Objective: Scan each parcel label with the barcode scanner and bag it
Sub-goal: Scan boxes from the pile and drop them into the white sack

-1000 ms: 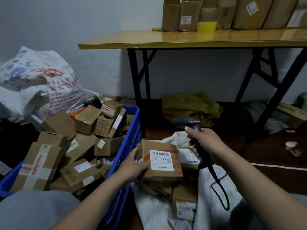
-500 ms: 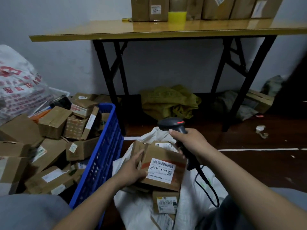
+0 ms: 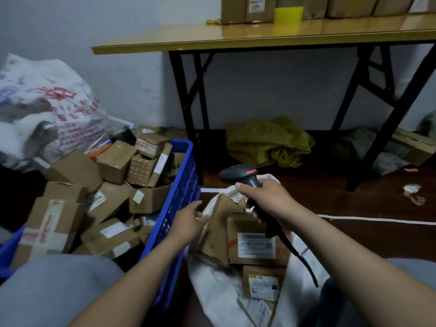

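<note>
Moved since half a second ago: labelled parcel point(image 3: 256, 249) out of the left hand, now lying label-up inside the white bag point(image 3: 212, 293).
Left hand point(image 3: 188, 220): off the parcel, fingers relaxed and loosely spread, holding nothing, between the blue crate point(image 3: 179, 201) and the bag's mouth; contact with the bag's rim impossible to tell.
Right hand point(image 3: 269, 199): wrapped round the handle of the barcode scanner point(image 3: 238, 173), same grip as before.
Barcode scanner: head pointing left, above the bag, black cable trailing down past the right forearm.
Bag contents: tilted brown box point(image 3: 219, 223) just left of the dropped parcel, another labelled box point(image 3: 264, 282) nearer the body.
Blue crate: heaped with brown parcels, just left of the bag.
View: swung back left, printed sack point(image 3: 47, 109) in fuller sight again.
</note>
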